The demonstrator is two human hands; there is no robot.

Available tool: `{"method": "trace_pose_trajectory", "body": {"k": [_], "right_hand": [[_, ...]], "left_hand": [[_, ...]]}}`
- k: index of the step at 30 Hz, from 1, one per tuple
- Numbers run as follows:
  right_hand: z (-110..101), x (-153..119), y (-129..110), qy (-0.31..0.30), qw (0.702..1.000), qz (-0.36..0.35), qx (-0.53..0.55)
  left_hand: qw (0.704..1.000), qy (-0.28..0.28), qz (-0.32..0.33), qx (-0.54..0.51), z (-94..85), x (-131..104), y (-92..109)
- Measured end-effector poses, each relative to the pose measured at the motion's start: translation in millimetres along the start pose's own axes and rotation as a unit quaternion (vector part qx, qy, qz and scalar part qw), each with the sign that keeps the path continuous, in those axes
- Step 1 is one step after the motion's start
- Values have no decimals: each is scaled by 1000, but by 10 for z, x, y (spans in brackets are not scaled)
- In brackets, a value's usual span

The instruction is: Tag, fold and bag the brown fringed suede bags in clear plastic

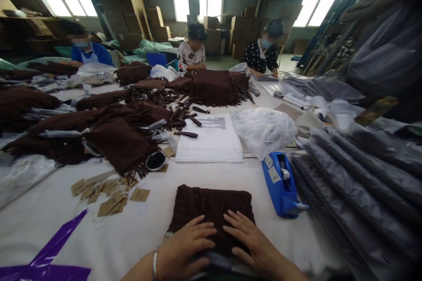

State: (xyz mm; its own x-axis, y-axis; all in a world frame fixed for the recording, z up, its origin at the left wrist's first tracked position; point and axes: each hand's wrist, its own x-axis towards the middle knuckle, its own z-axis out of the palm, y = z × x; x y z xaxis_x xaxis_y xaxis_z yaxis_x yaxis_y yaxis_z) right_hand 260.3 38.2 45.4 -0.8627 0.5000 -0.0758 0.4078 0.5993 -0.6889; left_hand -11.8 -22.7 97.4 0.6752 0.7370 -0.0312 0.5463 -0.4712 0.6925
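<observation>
A dark brown fabric bag [214, 199] lies on the white table in front of me, its surface gathered in folds. My left hand [189, 246] rests on its left part with the fingers stretched out. Flat on the right part lies my right hand [249, 239], fingers spread. Below my palms, a greyish strip shows at the bag's near edge; I cannot make out what it is. Right of the bag stands a blue tape dispenser [280, 184]. Beyond it is a stack of printed white plastic bags [211, 145] with dark wrist straps [184, 134] on top.
Brown fringed bags [121, 145] pile up at left. Cardboard tags [114, 193] with strings and a round black-topped container [155, 161] lie nearer. Purple tape [56, 246] crosses the front left. Grey plastic-wrapped packs [356, 184] fill the right. Several co-workers [194, 48] work across the table.
</observation>
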Motion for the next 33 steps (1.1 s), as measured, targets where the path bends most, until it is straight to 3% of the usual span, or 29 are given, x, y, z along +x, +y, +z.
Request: {"method": "trace_pose_trajectory", "body": {"k": [4,6,8,11,14,17,21,25,27,30,33], "right_hand": [[-157,-183,-95,23,997,16,74],[-341,-126,-104,94,987,15,131],[-530,77,-78,194,966,24,170],[-687,580,5,266,949,49,162],[-610,1078,98,228,959,50,163],[-383,1366,155,201,963,39,176],[-130,1427,168,170,967,24,188],[-57,1344,122,119,977,-15,175],[-49,1278,61,78,987,-50,129],[-22,1122,-75,23,996,-83,33],[20,900,-230,-1,996,-85,3]], "left_hand": [[996,55,18,-63,-260,-25,72],[989,123,-30,-77,-448,66,-59],[981,168,-94,-32,-596,224,-275],[982,113,-126,84,-649,491,-567],[978,36,-109,177,-515,636,-639],[967,41,-108,227,-314,587,-531],[970,41,-95,218,-63,386,-349],[970,42,-75,226,142,242,-160],[970,57,-78,223,162,194,-34],[972,108,-91,190,30,136,115],[967,175,-106,148,-182,128,63]]}}
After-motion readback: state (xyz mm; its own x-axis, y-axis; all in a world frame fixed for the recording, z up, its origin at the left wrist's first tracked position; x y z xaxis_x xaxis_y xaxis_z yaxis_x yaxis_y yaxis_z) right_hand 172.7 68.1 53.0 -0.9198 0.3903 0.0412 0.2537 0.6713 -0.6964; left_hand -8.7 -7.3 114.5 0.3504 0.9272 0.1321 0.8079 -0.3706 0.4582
